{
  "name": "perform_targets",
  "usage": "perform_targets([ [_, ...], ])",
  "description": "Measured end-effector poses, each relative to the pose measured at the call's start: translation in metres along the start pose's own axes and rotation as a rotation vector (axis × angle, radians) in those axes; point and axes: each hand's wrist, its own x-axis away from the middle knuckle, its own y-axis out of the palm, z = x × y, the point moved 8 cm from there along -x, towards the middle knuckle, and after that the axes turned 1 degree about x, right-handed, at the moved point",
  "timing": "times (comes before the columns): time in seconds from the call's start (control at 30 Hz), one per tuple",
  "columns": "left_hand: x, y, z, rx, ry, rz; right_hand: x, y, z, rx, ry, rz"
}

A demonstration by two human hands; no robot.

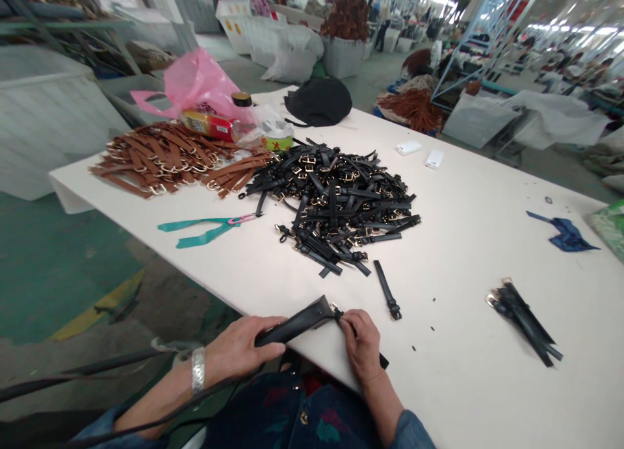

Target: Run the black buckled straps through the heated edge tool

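Observation:
My left hand (pixel 238 346), a silver band on its wrist, is closed around a wide black leather strap (pixel 303 320). That strap's squared end lies over the table's near edge. Right beside this end, the fingers of my right hand (pixel 361 345) pinch a narrow black buckle strap (pixel 336 312); its gold buckle shows above the fingertips and a dark end sticks out below the palm. Whether the two straps touch is hard to make out. Just beyond my right hand lies a single black buckle strap (pixel 386 289). Farther off is a large pile of black buckle straps (pixel 336 199).
Brown straps with metal rings (pixel 160 156) are heaped at the far left, near a pink bag (pixel 199 82) and a black cap (pixel 319 102). A teal ribbon with a pink tool (pixel 209 229) lies left of the pile. Several black straps (pixel 524 322) sit at the right.

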Motion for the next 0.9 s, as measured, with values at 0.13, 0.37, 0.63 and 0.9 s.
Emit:
perform_targets([
  [0.13, 0.006, 0.008, -0.001, 0.002, 0.015, -0.026, 0.000, 0.000, 0.004, 0.000, 0.033, 0.001],
  [0.37, 0.007, 0.006, -0.005, -0.053, -0.034, 0.021, 0.000, 0.000, 0.004, 0.028, 0.043, -0.007],
  [0.63, 0.000, 0.007, 0.005, -0.053, -0.031, 0.039, -0.001, 0.000, 0.002, 0.027, 0.027, 0.006],
  [0.9, -0.007, 0.006, 0.012, -0.054, -0.070, 0.037, -0.001, 0.001, 0.003, 0.010, 0.022, 0.008],
])
